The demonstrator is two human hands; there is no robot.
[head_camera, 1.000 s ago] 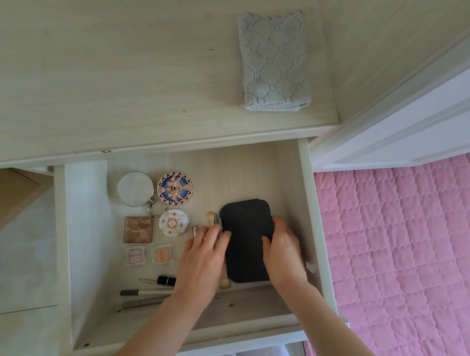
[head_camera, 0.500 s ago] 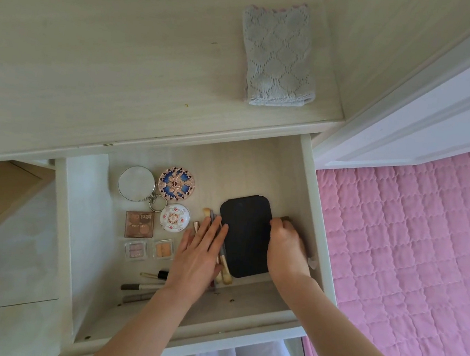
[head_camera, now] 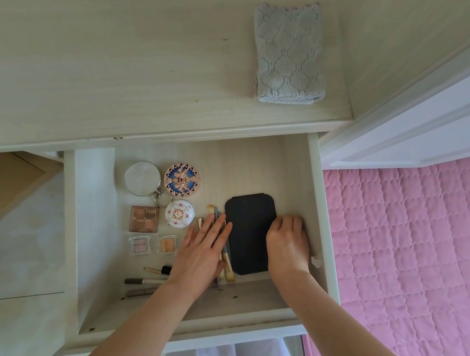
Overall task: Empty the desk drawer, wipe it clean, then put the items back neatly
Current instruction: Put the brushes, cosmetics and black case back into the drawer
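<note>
Shifted rightward, black case [head_camera: 248, 233] lies between flat left hand [head_camera: 201, 249] and curled right hand [head_camera: 288, 240] touching it.

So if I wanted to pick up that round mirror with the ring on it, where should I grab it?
Probably by the metal ring, coming from above. The round mirror lies flat on the drawer floor, so its thin rim gives fingers little to catch. The ring sticks out at its near-right edge, between the blue compact and the white compact, so pinch carefully.

pink quilted bedspread [head_camera: 410, 252], white door [head_camera: 440, 120]
</note>
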